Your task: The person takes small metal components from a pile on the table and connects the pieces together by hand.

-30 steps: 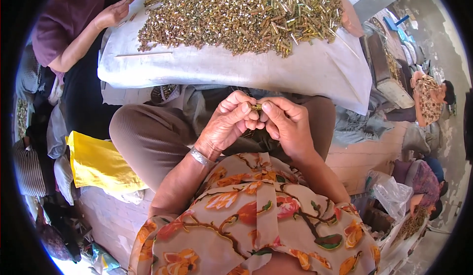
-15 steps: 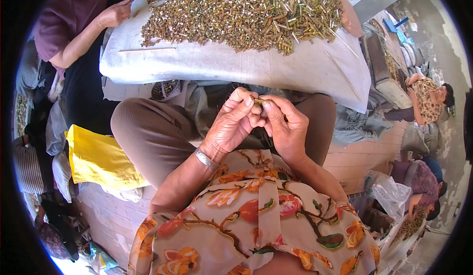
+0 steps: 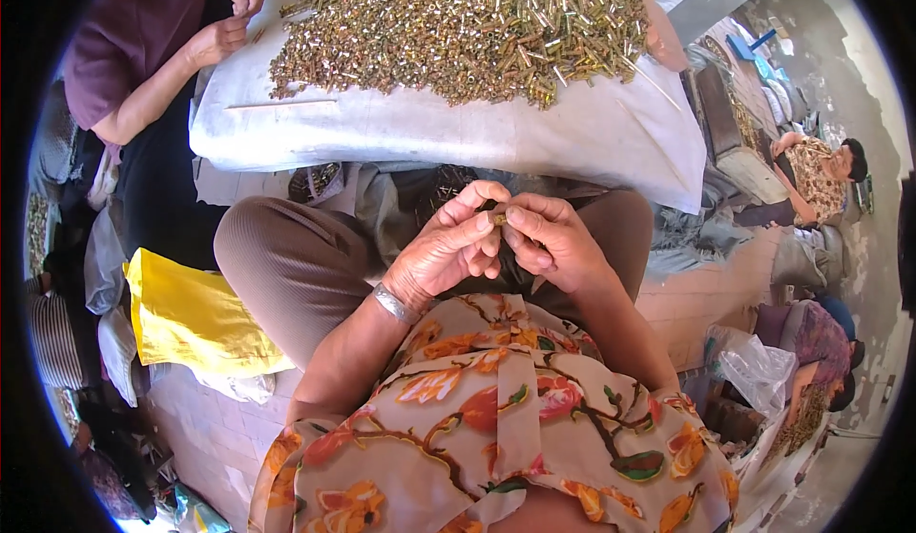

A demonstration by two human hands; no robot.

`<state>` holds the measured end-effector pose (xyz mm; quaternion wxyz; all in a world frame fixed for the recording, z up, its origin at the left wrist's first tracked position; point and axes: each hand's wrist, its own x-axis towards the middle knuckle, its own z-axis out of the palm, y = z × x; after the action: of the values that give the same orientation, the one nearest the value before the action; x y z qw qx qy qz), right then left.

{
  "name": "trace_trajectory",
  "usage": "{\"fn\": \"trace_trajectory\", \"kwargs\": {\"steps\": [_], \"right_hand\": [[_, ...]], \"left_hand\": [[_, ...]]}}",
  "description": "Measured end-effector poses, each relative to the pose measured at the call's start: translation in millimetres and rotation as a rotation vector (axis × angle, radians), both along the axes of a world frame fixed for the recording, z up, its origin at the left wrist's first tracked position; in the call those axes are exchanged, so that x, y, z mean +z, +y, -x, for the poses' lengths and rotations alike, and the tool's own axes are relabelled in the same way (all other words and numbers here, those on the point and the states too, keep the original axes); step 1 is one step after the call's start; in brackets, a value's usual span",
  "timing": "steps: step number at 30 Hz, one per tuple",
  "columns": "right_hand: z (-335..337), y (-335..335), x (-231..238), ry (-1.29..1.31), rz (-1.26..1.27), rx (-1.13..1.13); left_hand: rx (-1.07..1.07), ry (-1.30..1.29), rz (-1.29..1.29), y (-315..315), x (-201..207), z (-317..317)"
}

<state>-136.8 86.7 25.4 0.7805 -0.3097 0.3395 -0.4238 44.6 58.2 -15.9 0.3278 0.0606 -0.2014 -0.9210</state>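
Observation:
My left hand (image 3: 441, 250), with a silver bracelet on its wrist, pinches a small brass-coloured metal piece (image 3: 500, 219) between thumb and index finger. My right hand (image 3: 561, 245) grips the same piece from the other side, thumb on top. The fingertips cover most of it, so its exact kind does not show. Both hands meet over my lap, just short of the table. On the white-covered table (image 3: 315, 137) lies a large heap of small brass-coloured metal parts (image 3: 458, 41), some short and nut-like, others longer and tubular.
At far left, another person's hands (image 3: 224, 32) work by the table's corner. Thin sticks (image 3: 281, 104) lie on the cover. A yellow bag (image 3: 191, 309) rests beside my left knee. More people sit at the right, near a clear plastic bag (image 3: 754, 371).
Both hands have dropped slightly toward me. My left index finger has lifted and bent, and the right hand has turned a little, the metal piece still between them.

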Motion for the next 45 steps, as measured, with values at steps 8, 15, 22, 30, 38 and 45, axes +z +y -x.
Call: {"fn": "trace_trajectory", "kwargs": {"steps": [8,15,22,30,38,45], "right_hand": [[3.8,-13.7,-11.9,-0.037,0.010,-0.070],[45.7,-88.8,-31.6,0.243,-0.030,-0.460],[75.9,-170.8,-64.0,1.543,0.857,-0.479],[71.8,-164.0,-53.2,1.744,0.825,-0.402],[36.5,-70.3,-5.3,0.390,0.126,-0.303],[3.4,-12.0,22.9,0.557,0.312,-0.303]], "left_hand": [[0.018,0.030,-0.029,-15.5,-6.8,8.7],[0.597,-1.060,0.402,-81.7,-7.9,13.9],[0.890,-1.754,1.243,-136.5,-20.6,21.0],[0.757,-1.998,1.360,-144.3,-20.0,30.6],[0.941,-1.450,1.008,-124.0,-13.3,14.0],[0.595,-0.543,0.236,-18.5,25.8,1.7]]}}
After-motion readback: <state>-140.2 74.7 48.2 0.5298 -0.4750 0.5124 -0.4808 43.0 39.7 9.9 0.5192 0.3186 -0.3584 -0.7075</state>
